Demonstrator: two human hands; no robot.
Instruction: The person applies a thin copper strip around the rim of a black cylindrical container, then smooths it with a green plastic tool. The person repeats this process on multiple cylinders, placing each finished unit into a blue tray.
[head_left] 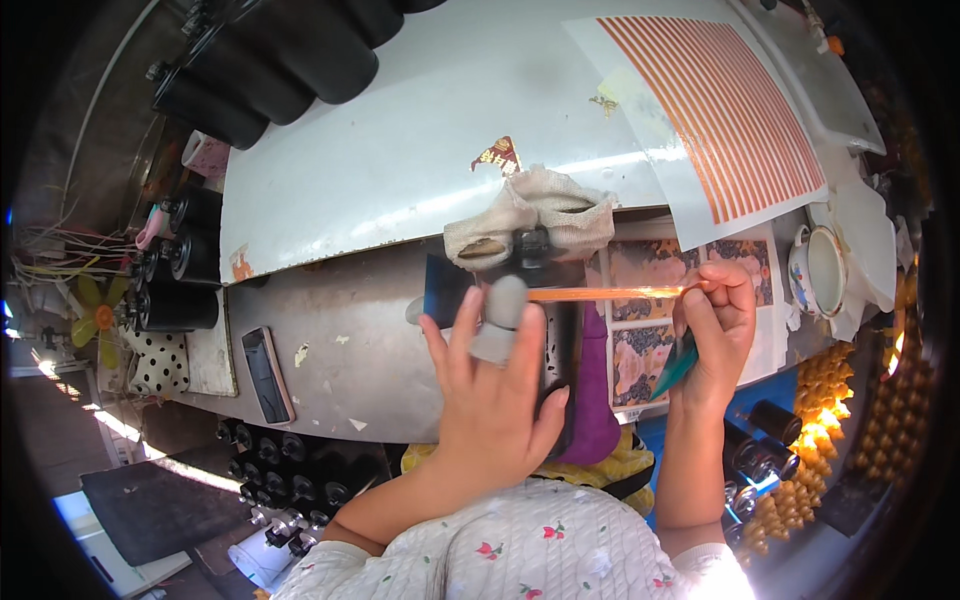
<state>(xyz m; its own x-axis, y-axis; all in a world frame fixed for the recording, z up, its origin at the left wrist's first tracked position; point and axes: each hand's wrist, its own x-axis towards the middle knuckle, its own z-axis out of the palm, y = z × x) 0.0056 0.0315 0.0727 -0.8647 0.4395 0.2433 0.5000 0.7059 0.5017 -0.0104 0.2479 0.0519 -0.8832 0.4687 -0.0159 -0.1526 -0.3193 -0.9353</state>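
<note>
Grey worktop [360,365]: phone [266,374] (slightly askew, leftward), small pale scraps [301,353].

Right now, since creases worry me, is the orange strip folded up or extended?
Extended: the orange strip runs straight from the right hand toward the left hand, with no fold showing.

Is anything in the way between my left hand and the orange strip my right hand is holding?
Nothing visible stands between your left hand and the orange strip: its visible left end shows right beside the grey-covered finger, though contact is unclear.

Unreadable gold characters [496,157] on red scrap [509,147]
</note>
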